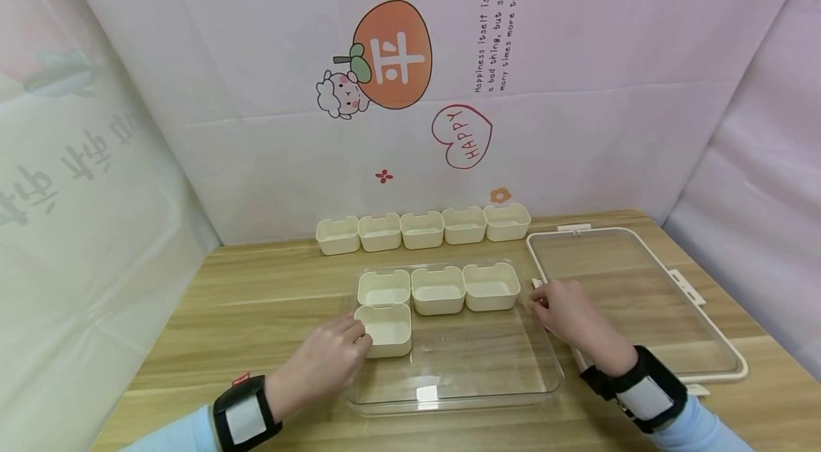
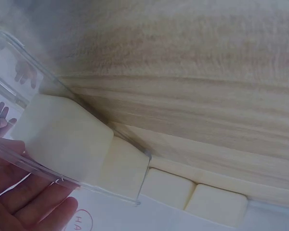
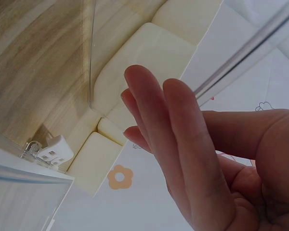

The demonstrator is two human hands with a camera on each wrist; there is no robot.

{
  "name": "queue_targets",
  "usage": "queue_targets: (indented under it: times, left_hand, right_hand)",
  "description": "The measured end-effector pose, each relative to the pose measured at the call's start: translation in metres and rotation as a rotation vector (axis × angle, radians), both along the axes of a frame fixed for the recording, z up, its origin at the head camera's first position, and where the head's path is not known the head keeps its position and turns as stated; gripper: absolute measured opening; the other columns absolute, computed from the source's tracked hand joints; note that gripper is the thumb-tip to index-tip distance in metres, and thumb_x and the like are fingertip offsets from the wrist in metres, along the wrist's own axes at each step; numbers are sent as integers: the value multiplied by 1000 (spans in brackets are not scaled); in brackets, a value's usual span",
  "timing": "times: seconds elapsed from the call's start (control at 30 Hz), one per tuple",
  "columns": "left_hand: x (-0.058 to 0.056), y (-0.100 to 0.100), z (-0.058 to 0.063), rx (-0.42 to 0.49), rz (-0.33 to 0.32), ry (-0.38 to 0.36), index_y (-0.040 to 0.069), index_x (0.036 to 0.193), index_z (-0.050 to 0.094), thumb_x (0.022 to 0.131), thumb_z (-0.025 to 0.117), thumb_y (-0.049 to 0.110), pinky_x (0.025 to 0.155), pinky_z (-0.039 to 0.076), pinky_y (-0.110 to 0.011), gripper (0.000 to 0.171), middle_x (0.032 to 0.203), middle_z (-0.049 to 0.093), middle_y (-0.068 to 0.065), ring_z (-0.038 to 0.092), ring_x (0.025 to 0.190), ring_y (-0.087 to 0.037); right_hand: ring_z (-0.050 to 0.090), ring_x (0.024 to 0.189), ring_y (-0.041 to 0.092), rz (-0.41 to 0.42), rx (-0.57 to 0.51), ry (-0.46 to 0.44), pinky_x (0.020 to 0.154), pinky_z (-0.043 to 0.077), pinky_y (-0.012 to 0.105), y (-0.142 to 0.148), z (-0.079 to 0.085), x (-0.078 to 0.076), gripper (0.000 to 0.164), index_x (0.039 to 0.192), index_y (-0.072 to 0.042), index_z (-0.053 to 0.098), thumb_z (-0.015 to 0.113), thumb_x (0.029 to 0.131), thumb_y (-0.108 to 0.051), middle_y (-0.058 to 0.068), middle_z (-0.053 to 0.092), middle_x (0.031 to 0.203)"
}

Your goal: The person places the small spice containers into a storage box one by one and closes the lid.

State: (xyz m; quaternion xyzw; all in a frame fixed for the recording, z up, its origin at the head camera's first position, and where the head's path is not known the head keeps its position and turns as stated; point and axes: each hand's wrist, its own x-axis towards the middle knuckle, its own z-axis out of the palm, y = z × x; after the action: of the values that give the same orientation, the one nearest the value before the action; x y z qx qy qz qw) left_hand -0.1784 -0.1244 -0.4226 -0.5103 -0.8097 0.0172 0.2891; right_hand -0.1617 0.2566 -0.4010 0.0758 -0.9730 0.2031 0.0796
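Note:
A cream-coloured cup (image 1: 385,341) stands at the left side of a clear plastic box (image 1: 481,373), in front of the back row. My left hand (image 1: 327,356) pinches this cup at its left edge, over the box's left rim. In the left wrist view the fingers (image 2: 36,202) lie close by the clear wall and the cup (image 2: 62,132). Three more cream cups (image 1: 438,304) line the back of the box. My right hand (image 1: 571,313) is at the box's right rim, fingers (image 3: 183,139) loosely bent in the right wrist view, nothing held between them.
Several cream cups (image 1: 422,239) stand in a row behind the box, along the patterned cloth (image 1: 269,152). To the right lies a clear lid (image 1: 603,281) with a white frame and side latches. All of this rests on a wood-grain table (image 1: 224,316).

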Motion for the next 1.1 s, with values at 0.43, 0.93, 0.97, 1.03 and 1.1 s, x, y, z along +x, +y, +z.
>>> queue_targets:
  times: [0.43,0.93,0.97,1.03,1.1]
  left_hand:
    - [-7,-4,-3,143,43,-14,3,95,64,86,60,24,75,55,-33,24,92,64,-8,63,85,-21]
    - [-35,-6,0,301,141,-2,-1,102,61,82,60,9,75,54,-34,22,96,61,-13,61,88,-25]
    - [-37,-6,-1,302,146,5,-1,101,62,82,59,9,75,54,-34,21,95,61,-13,61,87,-26]
    - [-42,-7,-2,304,153,14,-2,100,62,82,57,8,74,54,-33,21,94,61,-13,61,86,-25]
    - [-48,-7,-3,305,160,26,-2,99,62,82,56,8,73,54,-33,21,93,61,-13,60,85,-26]
  right_hand:
    - [50,51,7,-15,-9,-39,46,41,22,0,1,0,11,84,-3,74,63,84,-5,-3,59,58]
    - [51,53,8,-11,-2,0,46,42,22,0,1,0,12,87,0,74,65,82,-6,0,63,63]
    - [50,53,8,-12,-1,2,46,41,22,0,1,0,11,87,0,74,65,82,-6,0,63,63]
    - [50,53,8,-11,2,6,46,41,22,0,0,0,11,87,0,74,66,82,-5,0,62,63]
    - [50,53,8,-13,1,4,46,41,22,0,0,1,11,86,-1,74,66,82,-5,0,61,62]
